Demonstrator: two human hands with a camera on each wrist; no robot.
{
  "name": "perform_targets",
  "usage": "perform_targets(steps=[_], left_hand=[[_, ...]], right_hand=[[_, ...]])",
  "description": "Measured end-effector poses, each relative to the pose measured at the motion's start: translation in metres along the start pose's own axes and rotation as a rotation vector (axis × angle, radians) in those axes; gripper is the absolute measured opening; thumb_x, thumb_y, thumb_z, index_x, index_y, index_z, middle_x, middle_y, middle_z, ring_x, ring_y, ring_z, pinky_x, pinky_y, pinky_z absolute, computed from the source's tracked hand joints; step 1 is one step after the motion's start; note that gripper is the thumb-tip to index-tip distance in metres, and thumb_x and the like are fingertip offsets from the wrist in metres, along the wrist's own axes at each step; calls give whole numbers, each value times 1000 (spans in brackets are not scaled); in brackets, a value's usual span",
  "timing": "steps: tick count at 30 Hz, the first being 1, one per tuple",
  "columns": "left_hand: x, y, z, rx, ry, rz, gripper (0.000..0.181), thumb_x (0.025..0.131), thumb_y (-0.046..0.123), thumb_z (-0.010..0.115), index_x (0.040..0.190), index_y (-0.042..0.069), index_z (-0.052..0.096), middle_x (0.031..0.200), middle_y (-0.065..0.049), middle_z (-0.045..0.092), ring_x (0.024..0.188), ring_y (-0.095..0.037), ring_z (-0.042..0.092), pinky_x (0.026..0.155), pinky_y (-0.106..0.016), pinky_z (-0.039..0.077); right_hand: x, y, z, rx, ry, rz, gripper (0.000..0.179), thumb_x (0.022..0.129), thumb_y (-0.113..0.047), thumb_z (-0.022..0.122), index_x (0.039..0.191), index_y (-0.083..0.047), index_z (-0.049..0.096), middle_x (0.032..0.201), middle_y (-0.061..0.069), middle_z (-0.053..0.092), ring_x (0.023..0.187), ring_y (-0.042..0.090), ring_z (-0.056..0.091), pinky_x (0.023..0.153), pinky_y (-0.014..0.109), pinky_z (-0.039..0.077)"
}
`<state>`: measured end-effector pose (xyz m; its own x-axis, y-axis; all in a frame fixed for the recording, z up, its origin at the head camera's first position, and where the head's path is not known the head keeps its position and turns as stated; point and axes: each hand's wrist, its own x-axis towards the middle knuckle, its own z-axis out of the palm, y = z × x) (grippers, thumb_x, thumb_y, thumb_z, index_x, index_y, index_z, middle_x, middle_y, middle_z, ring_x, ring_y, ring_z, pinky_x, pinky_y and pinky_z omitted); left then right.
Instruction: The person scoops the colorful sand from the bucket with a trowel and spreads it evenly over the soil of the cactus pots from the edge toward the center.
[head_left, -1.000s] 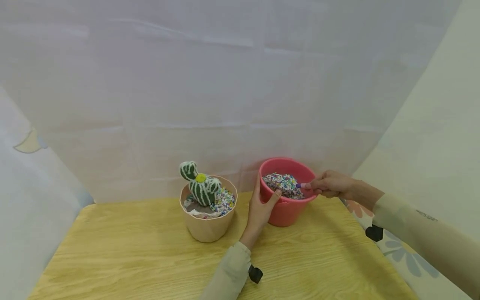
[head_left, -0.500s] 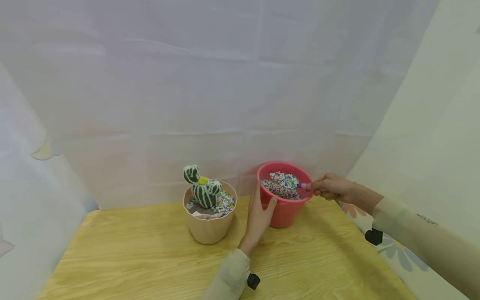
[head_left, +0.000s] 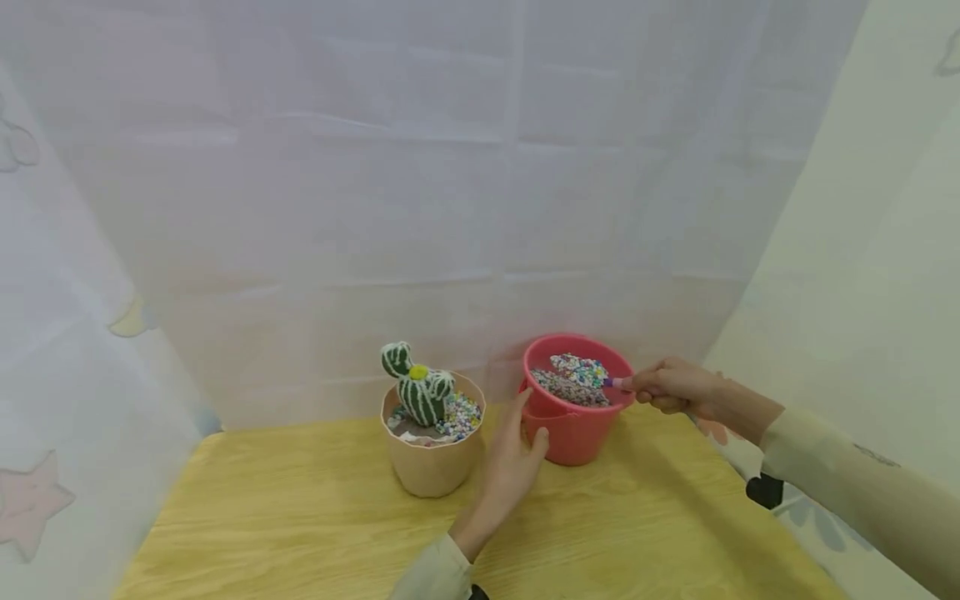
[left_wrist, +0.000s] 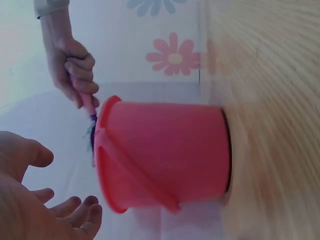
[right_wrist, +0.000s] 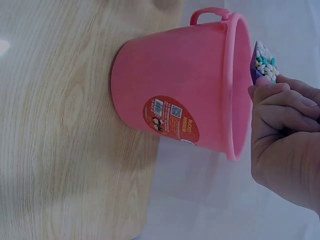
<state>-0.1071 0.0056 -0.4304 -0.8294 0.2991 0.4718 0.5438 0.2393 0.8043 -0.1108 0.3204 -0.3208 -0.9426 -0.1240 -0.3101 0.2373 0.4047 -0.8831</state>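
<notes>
My right hand point(head_left: 675, 386) grips the pink handle of a small trowel point(head_left: 610, 382) with a purple blade. A heap of small white, green and yellow pebbles point(right_wrist: 266, 62) lies on the blade, at the mouth of the pink bucket point(head_left: 576, 442). Greyish mixed pebbles point(head_left: 568, 389) lie inside the bucket below it. My left hand point(head_left: 512, 467) is beside the bucket's left side, fingers spread and holding nothing; in the left wrist view there is a gap between it and the rim. The bucket's handle point(left_wrist: 135, 167) hangs down against its wall.
Left of the bucket stands a beige flowerpot point(head_left: 431, 472) with a knitted green-and-white cactus point(head_left: 422, 402) and coloured pebbles point(head_left: 459, 415) in it. Both containers stand near the back edge of the wooden table point(head_left: 300, 517). A pale cloth point(head_left: 390, 208) hangs behind.
The trowel has risen out of the pebbles with a heap on it. My left hand has let go of the bucket's rim and drawn back. The head view has shifted slightly.
</notes>
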Motion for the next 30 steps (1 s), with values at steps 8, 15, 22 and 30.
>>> perform_targets(steps=[8,15,22,30], left_hand=[[-7,-2,-45,218,282,346,47,96,11,66,142,8,57,136,-10,57,124,-27,55,98,-48,49],[-1,-30,-75,348,602,591,34,90,5,63,123,1,68,125,-16,64,110,-33,61,84,-52,45],[5,-85,-110,375,767,427,35,90,6,63,125,3,65,132,-14,60,108,-36,57,80,-54,36],[0,-116,-138,-31,464,-72,46,108,31,51,150,13,48,149,-9,47,131,-34,45,101,-59,38]], right_hand=[[-6,1,-2,-57,-6,-31,37,102,-26,64,106,10,70,66,5,46,45,10,22,45,23,22],[-14,3,-3,-41,-16,-60,42,103,-26,64,118,12,68,65,4,43,44,10,19,44,24,21],[-16,2,3,-18,-18,-59,43,102,-26,64,114,16,67,67,5,44,45,10,21,45,24,21],[-21,-6,7,-28,-9,-54,40,103,-25,64,116,12,70,65,3,44,45,10,20,45,24,22]])
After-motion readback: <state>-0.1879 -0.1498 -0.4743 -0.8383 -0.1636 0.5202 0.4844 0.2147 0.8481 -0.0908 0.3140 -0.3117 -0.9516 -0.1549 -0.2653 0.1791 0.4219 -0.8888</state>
